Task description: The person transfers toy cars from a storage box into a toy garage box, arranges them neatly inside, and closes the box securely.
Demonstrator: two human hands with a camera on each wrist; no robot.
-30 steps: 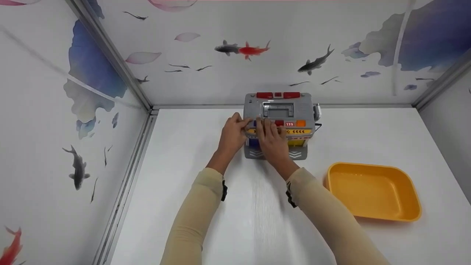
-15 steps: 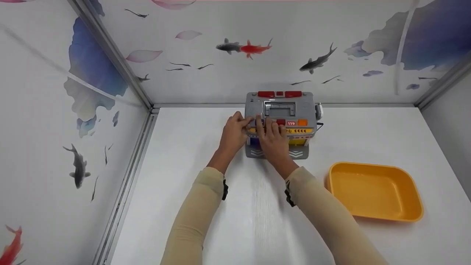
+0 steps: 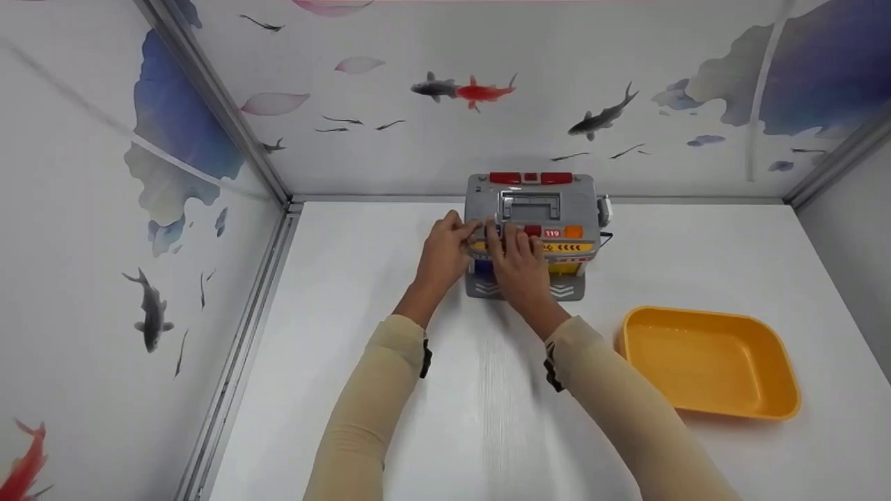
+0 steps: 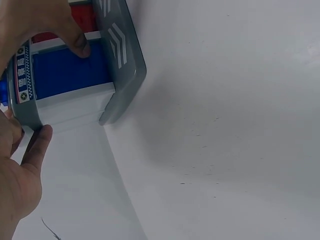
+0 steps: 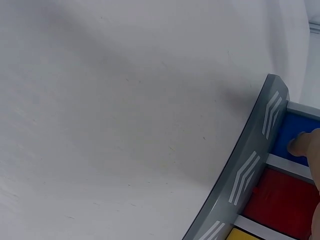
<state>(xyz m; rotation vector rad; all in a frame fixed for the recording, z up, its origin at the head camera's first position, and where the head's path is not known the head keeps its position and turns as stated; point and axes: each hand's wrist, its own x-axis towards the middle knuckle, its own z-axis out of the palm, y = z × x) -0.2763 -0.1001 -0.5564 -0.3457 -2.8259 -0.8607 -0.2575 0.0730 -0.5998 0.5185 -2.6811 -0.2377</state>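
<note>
A grey toy garage [image 3: 581, 205] with a fire-station look, marked 119, stands against the back wall in the head view. Red bars and a recessed handle are on its roof. My left hand [image 3: 443, 256] grips the roof's front left corner. My right hand [image 3: 523, 270] holds the roof's front edge, fingers on top; its thumb touches the blue door [image 4: 70, 75] in the left wrist view. Beside that door are a red door [image 5: 280, 205] and a yellow door [image 3: 562, 268], above a grey ramp [image 5: 245, 175] with white chevrons. Part of the front is hidden behind my right hand.
A yellow plastic tray [image 3: 703, 369] lies at the right on the white table [image 3: 334, 278]. White panels printed with fish [image 3: 480, 91] and petals enclose the table at the back and sides. A small grey part [image 3: 605, 210] sticks out from the garage's right side.
Both hands stay in place on the toy garage, with only very slight finger movement. The whole head view has shifted slightly.
</note>
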